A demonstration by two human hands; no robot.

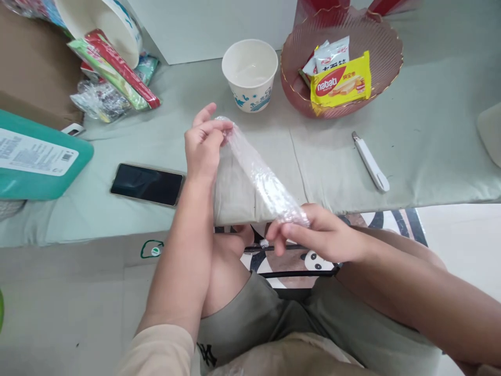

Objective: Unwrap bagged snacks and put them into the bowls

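Note:
A strip of clear plastic film (pixel 262 175) stretches slantwise between my two hands over the table's front edge. My left hand (pixel 205 143) pinches its upper end between thumb and fingers, just below a white paper cup (pixel 249 73) with blue print. The lower end is in my right hand (pixel 319 232), gripped by thumb and fingers above my lap. Right of the cup, a pink ribbed bowl (pixel 295 86) with a gold rim holds a yellow wafer packet (pixel 340 83) and white packets (pixel 332 54).
A black phone (pixel 147 184) lies left of my left forearm. The white utility knife (pixel 371 162) rests at the right. A green container (pixel 43 156), a brown box (pixel 35 68), snack packets (pixel 117 73) and a tipped paper tub (pixel 102 26) stand at the left.

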